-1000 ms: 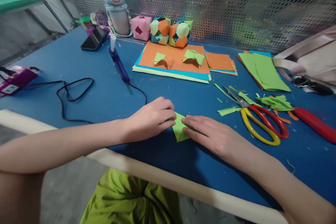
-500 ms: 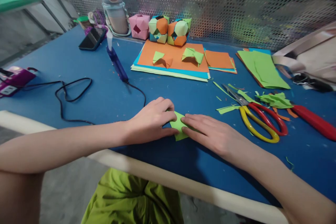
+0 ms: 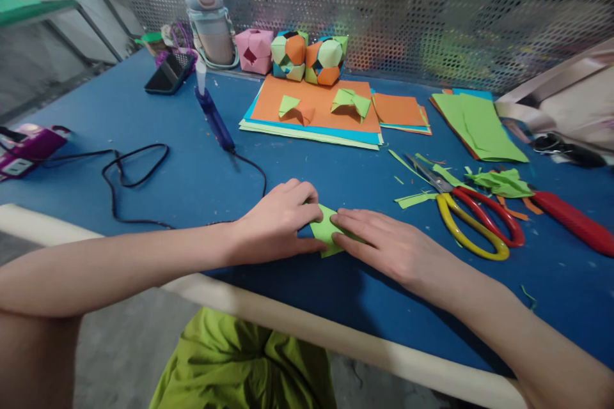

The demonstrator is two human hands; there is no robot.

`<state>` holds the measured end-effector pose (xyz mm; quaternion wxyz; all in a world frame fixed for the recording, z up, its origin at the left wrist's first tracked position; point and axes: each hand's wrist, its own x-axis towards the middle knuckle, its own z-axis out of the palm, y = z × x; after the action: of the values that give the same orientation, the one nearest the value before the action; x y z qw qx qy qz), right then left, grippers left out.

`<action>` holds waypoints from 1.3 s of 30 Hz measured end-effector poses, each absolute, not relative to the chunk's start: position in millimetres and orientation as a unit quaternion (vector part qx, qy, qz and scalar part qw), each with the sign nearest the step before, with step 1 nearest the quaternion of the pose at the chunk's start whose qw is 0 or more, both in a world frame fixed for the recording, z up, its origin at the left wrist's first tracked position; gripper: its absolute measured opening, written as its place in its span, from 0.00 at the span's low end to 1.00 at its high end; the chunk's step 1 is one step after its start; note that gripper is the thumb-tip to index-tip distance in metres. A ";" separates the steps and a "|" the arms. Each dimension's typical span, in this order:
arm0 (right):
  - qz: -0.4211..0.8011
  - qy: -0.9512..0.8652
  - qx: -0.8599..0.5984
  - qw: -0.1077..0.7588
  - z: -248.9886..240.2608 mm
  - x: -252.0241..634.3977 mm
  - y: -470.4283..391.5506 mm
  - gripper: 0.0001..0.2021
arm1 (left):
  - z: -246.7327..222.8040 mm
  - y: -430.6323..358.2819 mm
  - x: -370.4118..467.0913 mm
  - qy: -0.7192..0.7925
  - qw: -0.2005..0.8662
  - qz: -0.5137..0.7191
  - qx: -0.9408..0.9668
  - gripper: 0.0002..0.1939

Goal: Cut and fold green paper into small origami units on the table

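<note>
A folded lime-green paper piece [image 3: 327, 230] lies on the blue tabletop [image 3: 292, 297], touched by both hands. The left hand [image 3: 281, 225], at its 9 o'clock, has curled fingers along the edge; the fingertips are partly hidden, so I cannot tell whether they pinch it. The right hand [image 3: 393, 246], at 3 o'clock, lies flattened, fingertips pressing the paper down. If the right fingertips eased off, the paper could swivel and its crease run askew; uneven left-hand pressure could lift a corner. The black cord [image 3: 263, 177] at 10 o'clock might snag the left forearm. Red-and-yellow scissors [image 3: 445, 188] lie towards 3 o'clock, beyond the right hand.
</note>
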<state>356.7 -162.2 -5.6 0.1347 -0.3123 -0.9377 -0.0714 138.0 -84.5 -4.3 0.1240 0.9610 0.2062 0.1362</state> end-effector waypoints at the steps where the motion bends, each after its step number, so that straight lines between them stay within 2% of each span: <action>1: -0.073 -0.938 -0.311 0.134 -5.5 356.7 -162.3 0.14 | -3.8 -84.7 138.2 0.207 0.126 0.136 0.961 0.15; 9: -0.081 -0.938 -0.305 0.145 -2.9 355.3 -161.6 0.15 | -4.1 -86.0 138.7 0.212 0.126 0.141 0.959 0.17; 22: -0.066 -0.933 -0.335 0.116 2.2 352.6 -162.8 0.14 | -5.2 -85.2 138.8 0.215 0.101 0.129 0.963 0.17; 29: -0.022 -0.909 -0.410 0.071 12.4 355.2 -174.8 0.10 | -2.8 -85.1 139.7 0.227 0.090 0.101 0.964 0.18; 34: 0.002 -0.891 -0.453 0.035 14.1 376.6 -186.4 0.12 | 0.2 -86.8 139.9 0.236 0.078 0.088 0.965 0.20; 36: 0.008 -0.883 -0.466 0.054 17.4 383.3 -187.1 0.10 | 0.6 -87.4 139.6 0.237 0.070 0.089 0.965 0.20; 39: -0.011 -0.864 -0.478 0.156 22.7 379.5 -183.0 0.10 | 0.4 -88.4 139.4 0.229 0.054 0.103 0.966 0.21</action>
<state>379.5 -183.0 22.7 0.1560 -0.4777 -0.8645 -0.0113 139.4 -88.4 0.4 0.0543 0.9664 0.2292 0.1027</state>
